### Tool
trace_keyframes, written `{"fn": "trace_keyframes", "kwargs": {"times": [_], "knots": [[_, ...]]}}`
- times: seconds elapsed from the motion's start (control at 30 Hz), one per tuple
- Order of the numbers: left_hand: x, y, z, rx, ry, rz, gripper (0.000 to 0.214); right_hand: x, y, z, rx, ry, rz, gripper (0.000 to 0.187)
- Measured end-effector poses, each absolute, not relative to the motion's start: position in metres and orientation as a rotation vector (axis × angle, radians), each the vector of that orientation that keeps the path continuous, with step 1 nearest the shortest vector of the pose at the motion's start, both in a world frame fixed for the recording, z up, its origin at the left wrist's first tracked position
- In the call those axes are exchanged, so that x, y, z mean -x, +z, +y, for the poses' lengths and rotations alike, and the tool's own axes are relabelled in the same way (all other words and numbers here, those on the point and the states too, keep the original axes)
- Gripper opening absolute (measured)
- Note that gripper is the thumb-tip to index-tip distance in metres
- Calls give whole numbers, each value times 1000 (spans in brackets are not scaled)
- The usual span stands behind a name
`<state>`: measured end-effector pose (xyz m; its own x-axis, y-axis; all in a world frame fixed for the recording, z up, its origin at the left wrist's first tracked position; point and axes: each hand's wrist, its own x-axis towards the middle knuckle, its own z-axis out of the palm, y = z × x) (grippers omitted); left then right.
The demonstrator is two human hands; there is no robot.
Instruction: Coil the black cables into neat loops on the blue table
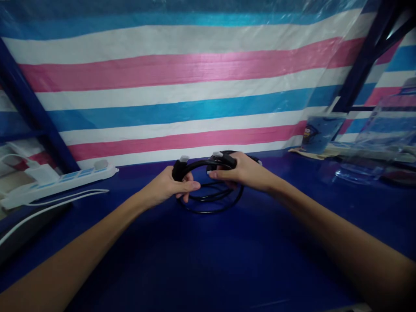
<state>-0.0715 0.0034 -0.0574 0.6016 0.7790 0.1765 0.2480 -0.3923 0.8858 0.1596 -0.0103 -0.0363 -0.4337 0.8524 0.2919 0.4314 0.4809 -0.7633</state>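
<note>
A black cable (pixel 211 212) with thick black plugs lies in loose loops at the middle of the blue table. My left hand (pixel 169 186) is closed around one plug end, whose pale tip points up above the fingers. My right hand (pixel 242 172) pinches the other side of the cable near more black plug ends, one with a light cap. Between the two hands a thick stretch of cable bows upward, while lower loops hang or rest below it. The right fingertips are partly hidden behind the cable.
On the left stands a white power strip (pixel 78 180) with a charger (pixel 43 174) plugged in, and a white cord (pixel 48 210) over a dark flat object (pixel 35 227). A blue cup (pixel 320 134) and a clear plastic container (pixel 373 134) stand at the right. A striped sheet (pixel 182 99) hangs behind.
</note>
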Motion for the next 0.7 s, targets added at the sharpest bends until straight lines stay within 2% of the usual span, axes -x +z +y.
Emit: {"fn": "trace_keyframes", "kwargs": {"times": [0.1, 0.23, 0.43, 0.57, 0.63, 0.7], "knots": [[73, -68, 7, -1851, 789, 729, 34, -168, -50, -7, 1022, 879, -1930, 23], [60, -58, -6, -1554, 1034, 723, 41, -168, -54, -8, 971, 920, -1791, 30], [57, -48, -11, -1420, 1199, 720, 38, -171, -50, -9, 914, 996, -1798, 26], [79, -73, 13, -1470, 1041, 708, 35, -177, -63, 2, 1041, 1038, -1724, 25], [80, -82, 17, -1552, 886, 727, 41, -176, -69, 7, 1042, 1077, -1535, 23], [69, -85, 8, -1563, 878, 662, 50, -172, -73, 9, 1062, 1085, -1382, 21]]}}
